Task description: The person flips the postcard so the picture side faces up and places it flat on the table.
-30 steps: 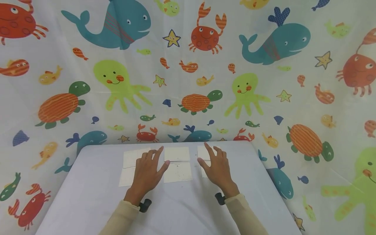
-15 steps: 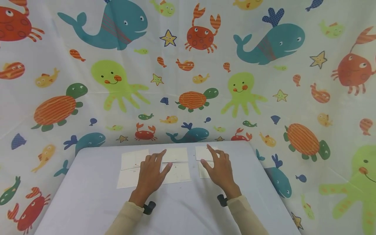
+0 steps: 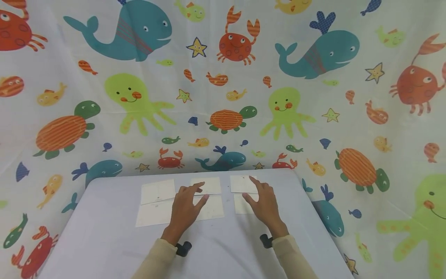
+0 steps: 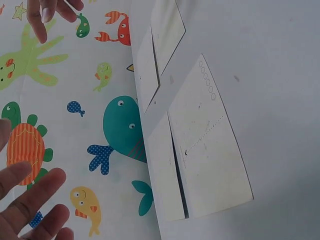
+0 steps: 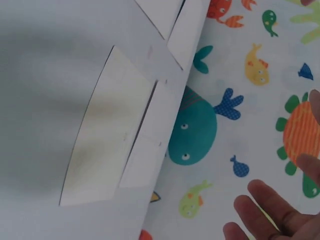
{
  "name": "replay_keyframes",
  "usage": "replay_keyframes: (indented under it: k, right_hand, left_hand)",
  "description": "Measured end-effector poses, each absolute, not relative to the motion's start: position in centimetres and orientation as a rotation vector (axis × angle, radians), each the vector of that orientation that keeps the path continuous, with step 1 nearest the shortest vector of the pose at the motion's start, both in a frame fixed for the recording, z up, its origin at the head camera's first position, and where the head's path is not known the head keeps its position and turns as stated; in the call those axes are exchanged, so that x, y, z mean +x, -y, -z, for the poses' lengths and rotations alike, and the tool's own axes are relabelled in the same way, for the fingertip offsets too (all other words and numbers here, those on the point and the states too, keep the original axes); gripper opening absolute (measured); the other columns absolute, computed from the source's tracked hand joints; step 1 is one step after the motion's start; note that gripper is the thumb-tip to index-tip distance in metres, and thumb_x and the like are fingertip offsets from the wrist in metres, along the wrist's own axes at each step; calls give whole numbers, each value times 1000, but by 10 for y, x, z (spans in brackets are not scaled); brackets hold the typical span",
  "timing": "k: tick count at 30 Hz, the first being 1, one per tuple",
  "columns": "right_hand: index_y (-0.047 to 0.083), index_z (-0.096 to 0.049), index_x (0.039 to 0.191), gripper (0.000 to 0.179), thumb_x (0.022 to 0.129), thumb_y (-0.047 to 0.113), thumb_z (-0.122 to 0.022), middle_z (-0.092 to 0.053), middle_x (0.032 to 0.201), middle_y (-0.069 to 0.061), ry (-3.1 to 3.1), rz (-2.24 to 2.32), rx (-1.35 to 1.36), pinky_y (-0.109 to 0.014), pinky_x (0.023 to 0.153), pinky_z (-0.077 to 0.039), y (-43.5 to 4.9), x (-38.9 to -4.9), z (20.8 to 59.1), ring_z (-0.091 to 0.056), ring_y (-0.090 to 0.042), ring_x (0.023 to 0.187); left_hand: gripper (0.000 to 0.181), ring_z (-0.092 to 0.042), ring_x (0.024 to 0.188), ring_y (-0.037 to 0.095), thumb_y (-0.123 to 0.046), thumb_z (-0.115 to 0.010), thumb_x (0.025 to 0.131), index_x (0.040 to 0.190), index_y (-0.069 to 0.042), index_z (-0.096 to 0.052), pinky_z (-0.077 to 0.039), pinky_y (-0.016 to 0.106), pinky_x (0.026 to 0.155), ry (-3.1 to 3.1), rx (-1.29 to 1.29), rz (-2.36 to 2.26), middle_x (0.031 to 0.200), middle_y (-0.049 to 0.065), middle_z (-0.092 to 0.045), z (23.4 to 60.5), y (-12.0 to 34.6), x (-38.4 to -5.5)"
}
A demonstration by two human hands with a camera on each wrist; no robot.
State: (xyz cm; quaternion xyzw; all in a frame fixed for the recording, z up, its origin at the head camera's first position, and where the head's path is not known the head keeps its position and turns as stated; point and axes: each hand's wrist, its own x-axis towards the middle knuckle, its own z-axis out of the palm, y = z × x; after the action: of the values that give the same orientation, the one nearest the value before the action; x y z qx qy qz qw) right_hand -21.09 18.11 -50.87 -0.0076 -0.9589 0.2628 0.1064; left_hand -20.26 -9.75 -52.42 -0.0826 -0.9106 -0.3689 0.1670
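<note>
Cream paper cards lie flat on the table in three pairs, one card behind the other: a left pair [image 3: 155,214], a middle pair [image 3: 213,208] and a right pair [image 3: 241,184]. My left hand [image 3: 184,209] hovers between the left and middle pairs, partly covering the middle one, fingers loosely bent and thumb apart. Over the right pair my right hand [image 3: 267,205] hangs with fingers spread and slightly bent. Neither hand holds anything. In the left wrist view, a front card [image 4: 205,150] carries a dotted line and a row of small ovals. Narrow gaps separate some cards within pairs.
The white-covered table [image 3: 104,224] ends at a back edge against a curtain [image 3: 195,89] printed with sea animals. A dark wrist camera [image 3: 183,248] is strapped at the left wrist, another camera [image 3: 266,241] at the right.
Both hands have drifted slightly right and toward me, the left one further, so more of the left pair of cards shows. The head view has shifted a little. The cards appear unmoved.
</note>
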Motion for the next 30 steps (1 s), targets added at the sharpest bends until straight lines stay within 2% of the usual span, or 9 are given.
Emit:
replay_keyframes:
  k: [11, 18, 26, 30]
  right_hand:
    - [29, -50, 157, 70, 95, 35, -81, -65, 138, -17, 2801, -1021, -94, -60, 104, -53, -213, -226, 524, -61, -36, 128]
    - [28, -50, 157, 69, 95, 32, -81, -66, 137, -17, 2808, -1091, -145, -59, 103, -55, -227, -232, 533, -64, -37, 128]
    - [29, -51, 156, 68, 95, 31, -82, -69, 137, -16, 2812, -1121, -183, -57, 103, -56, -235, -235, 538, -66, -36, 126]
    - [29, -52, 155, 68, 94, 27, -83, -69, 138, -16, 2803, -1128, -198, -58, 103, -56, -241, -237, 545, -67, -37, 126]
  left_hand:
    - [42, -59, 102, 18, -33, -81, 95, 135, -25, -71, -53, 38, 85, 2566, -217, 1196, 113, -1, -81, 536, 71, -215]
    - [45, -65, 109, 24, -32, -85, 92, 135, -28, -72, -52, 39, 86, 2616, -160, 1285, 109, -5, -80, 542, 56, -222]
    - [44, -65, 109, 21, -32, -84, 92, 134, -29, -72, -55, 44, 90, 2636, -168, 1309, 109, -6, -81, 550, 39, -230]
    - [45, -65, 108, 21, -32, -85, 91, 134, -29, -72, -55, 43, 89, 2640, -170, 1324, 108, -5, -80, 556, 30, -234]
